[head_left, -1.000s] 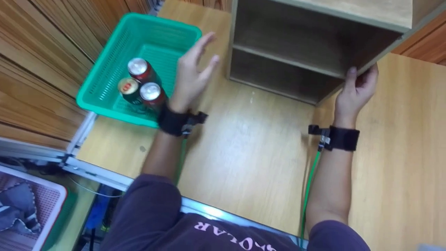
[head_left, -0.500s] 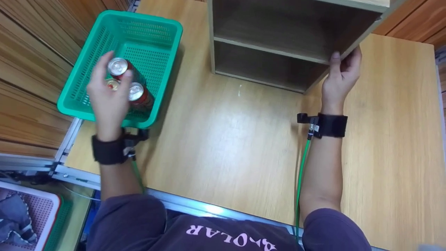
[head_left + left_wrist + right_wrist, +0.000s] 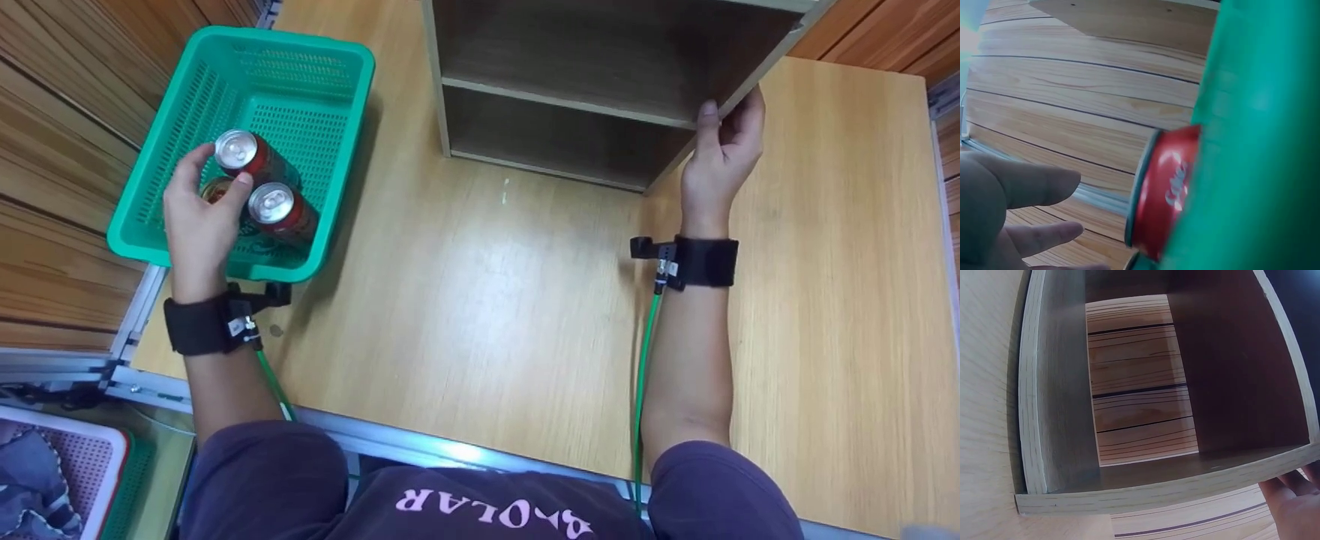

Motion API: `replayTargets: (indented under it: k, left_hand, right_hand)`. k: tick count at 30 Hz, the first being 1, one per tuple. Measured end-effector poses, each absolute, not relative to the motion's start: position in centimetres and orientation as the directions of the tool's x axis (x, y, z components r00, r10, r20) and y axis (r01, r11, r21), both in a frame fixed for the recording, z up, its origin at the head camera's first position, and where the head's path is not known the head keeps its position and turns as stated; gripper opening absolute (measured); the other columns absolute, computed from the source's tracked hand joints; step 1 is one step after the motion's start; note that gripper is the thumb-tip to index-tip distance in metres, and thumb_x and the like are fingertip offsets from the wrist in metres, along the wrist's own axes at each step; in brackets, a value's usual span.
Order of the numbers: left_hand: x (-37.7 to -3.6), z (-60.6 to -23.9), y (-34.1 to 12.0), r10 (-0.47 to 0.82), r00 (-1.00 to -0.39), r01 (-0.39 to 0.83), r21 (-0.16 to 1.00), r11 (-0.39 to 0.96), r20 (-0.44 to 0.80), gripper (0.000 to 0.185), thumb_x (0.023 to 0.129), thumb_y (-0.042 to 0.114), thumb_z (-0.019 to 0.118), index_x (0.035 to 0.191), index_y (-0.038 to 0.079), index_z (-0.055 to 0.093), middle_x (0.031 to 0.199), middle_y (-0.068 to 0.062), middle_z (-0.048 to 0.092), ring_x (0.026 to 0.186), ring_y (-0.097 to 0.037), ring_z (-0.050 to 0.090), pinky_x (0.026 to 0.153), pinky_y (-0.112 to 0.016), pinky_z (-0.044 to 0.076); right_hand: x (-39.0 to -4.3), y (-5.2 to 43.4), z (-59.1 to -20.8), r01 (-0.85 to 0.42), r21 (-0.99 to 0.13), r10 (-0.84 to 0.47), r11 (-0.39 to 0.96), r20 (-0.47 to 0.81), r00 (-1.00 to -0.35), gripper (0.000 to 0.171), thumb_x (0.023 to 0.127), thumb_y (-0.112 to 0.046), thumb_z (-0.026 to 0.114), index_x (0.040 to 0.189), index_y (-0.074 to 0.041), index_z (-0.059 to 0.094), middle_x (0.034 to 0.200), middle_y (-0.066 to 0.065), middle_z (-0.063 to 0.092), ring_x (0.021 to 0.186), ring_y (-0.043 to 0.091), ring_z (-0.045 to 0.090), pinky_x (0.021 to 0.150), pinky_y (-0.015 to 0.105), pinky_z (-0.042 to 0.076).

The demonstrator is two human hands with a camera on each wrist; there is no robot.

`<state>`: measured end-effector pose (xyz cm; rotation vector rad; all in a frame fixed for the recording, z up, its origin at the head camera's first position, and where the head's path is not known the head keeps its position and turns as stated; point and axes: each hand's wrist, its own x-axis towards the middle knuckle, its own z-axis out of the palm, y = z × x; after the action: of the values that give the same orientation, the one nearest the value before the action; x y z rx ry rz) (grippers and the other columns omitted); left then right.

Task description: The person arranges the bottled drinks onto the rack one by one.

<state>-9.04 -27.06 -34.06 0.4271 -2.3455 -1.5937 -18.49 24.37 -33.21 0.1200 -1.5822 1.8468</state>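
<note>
Pale wooden table (image 3: 487, 315), slatted wood walls; left hand (image 3: 199, 221) curls around cans (image 3: 259, 191) in perforated green basket (image 3: 315, 56); right hand (image 3: 720, 161) grips boxy shelf (image 3: 600, 67).

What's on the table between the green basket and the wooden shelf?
Nothing: in the head view, only bare tabletop separates the basket from the shelf. The cans all sit inside the basket.

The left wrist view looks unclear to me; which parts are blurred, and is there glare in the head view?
Left wrist view: the green basket fills the right side as a soft smear, and the red can and the fingers are slightly blurred. Head view: sharp, with a pale sheen on the table. Right wrist view: the shelf unit looks bent by the wide lens.
</note>
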Motion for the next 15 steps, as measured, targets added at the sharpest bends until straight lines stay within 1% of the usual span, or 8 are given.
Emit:
replayTargets:
  k: [4, 7, 11, 15]
  left_hand:
    - [-9.0, -34.6, -27.6, -0.371, -0.929, -0.15, 0.912, 0.382, 0.003, 0.055, 0.085, 0.027, 0.059, 0.135, 0.015, 0.039, 0.139, 0.0, 0.033, 0.123, -0.013, 0.025, 0.101, -0.037, 0.024]
    - [-8.9, -34.8, -27.9, -0.335, -0.941, -0.19, 0.898, 0.396, -0.051, 0.055, 0.086, 0.028, 0.058, 0.135, 0.017, 0.037, 0.138, -0.002, 0.032, 0.121, -0.016, 0.029, 0.096, -0.039, 0.031]
    - [-8.7, -35.1, -28.5, -0.29, -0.953, -0.217, 0.871, 0.44, -0.091, 0.054, 0.087, 0.031, 0.055, 0.136, 0.016, 0.036, 0.137, -0.006, 0.034, 0.119, -0.018, 0.033, 0.094, -0.038, 0.033]
    - [-8.5, -35.0, -29.1, -0.256, -0.958, -0.239, 0.849, 0.471, -0.128, 0.051, 0.09, 0.036, 0.047, 0.137, 0.018, 0.034, 0.14, -0.005, 0.031, 0.121, -0.018, 0.029, 0.097, -0.042, 0.029]
  right_hand:
    - [-18.2, 24.4, -33.1, -0.552, -0.834, 0.439, -0.023, 0.487, -0.755, 0.043, 0.085, 0.008, 0.051, 0.126, 0.005, 0.04, 0.122, 0.009, 0.049, 0.114, 0.02, 0.045, 0.097, 0.029, 0.032]
    - [-18.0, 24.6, -33.1, -0.548, -0.836, 0.444, -0.031, 0.479, -0.757, 0.043, 0.085, 0.008, 0.05, 0.127, 0.005, 0.04, 0.123, 0.009, 0.049, 0.114, 0.02, 0.045, 0.097, 0.029, 0.033]
    - [-17.8, 24.6, -33.0, -0.533, -0.845, 0.45, -0.033, 0.464, -0.763, 0.043, 0.085, 0.007, 0.05, 0.127, 0.004, 0.04, 0.123, 0.009, 0.048, 0.115, 0.019, 0.044, 0.097, 0.027, 0.032]
    - [-17.8, 24.6, -32.8, -0.542, -0.84, 0.443, -0.027, 0.476, -0.76, 0.043, 0.086, 0.007, 0.05, 0.127, 0.005, 0.039, 0.123, 0.009, 0.048, 0.115, 0.018, 0.044, 0.098, 0.027, 0.032]
